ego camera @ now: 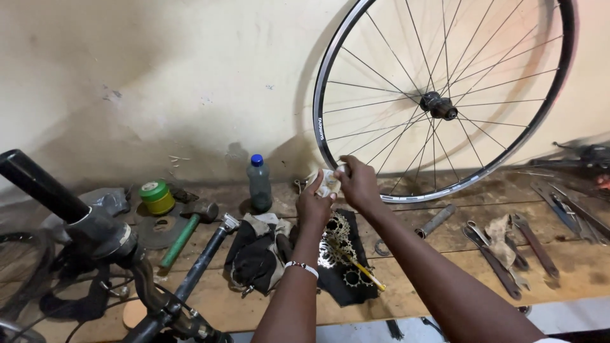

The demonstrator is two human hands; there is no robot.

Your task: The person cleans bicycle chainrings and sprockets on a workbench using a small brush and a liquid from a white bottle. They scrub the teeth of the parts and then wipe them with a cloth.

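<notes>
Head view shows both hands meeting just in front of the bicycle wheel [438,95] leaning on the wall: the left hand [314,203] and right hand [357,183] are both closed around a small pale rag [328,182], seemingly wiping a small part hidden inside it. Continuing calls for a firm pinch. Left of the wheel, on the desk [445,267], stand a blue-capped bottle [258,184] and a yellow tub with a green lid [157,196].

Bare forearms; white beaded bracelet [301,268]

Glossy metal wheel rim [325,136], worn rough wooden bench [413,267].
</notes>
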